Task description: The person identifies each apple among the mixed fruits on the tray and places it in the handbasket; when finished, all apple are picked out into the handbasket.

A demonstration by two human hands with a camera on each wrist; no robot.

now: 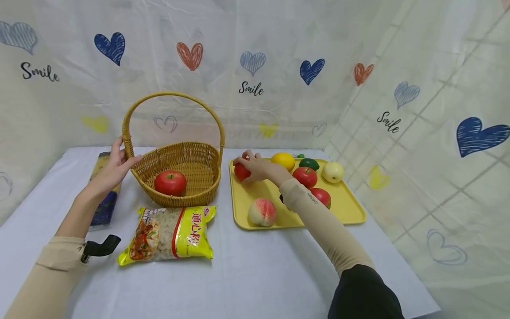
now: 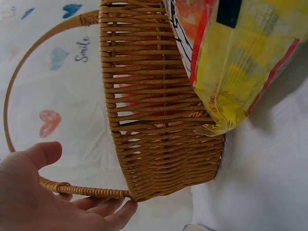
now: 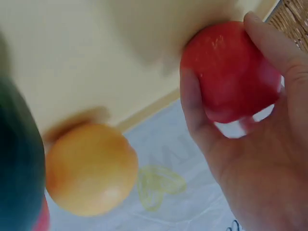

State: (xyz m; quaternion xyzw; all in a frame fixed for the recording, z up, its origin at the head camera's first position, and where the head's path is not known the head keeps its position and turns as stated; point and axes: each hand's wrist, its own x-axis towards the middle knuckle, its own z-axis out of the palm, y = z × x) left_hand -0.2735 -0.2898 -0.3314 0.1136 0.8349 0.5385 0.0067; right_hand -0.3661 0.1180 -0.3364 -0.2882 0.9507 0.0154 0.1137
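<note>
In the head view, my right hand reaches to the left end of the yellow tray. It grips a red apple, with thumb and fingers on opposite sides of the fruit. My left hand is at the left foot of the wicker basket's arched handle. In the left wrist view, its fingers lie against the handle's outer side, fingertips near the rim, and the thumb stands apart from the handle. Another red apple lies inside the wicker basket.
On the tray are a peach, a yellow fruit, a dark green fruit, a pale round fruit and more red fruit. A pasta bag lies before the basket; a dark blue pack lies left of it.
</note>
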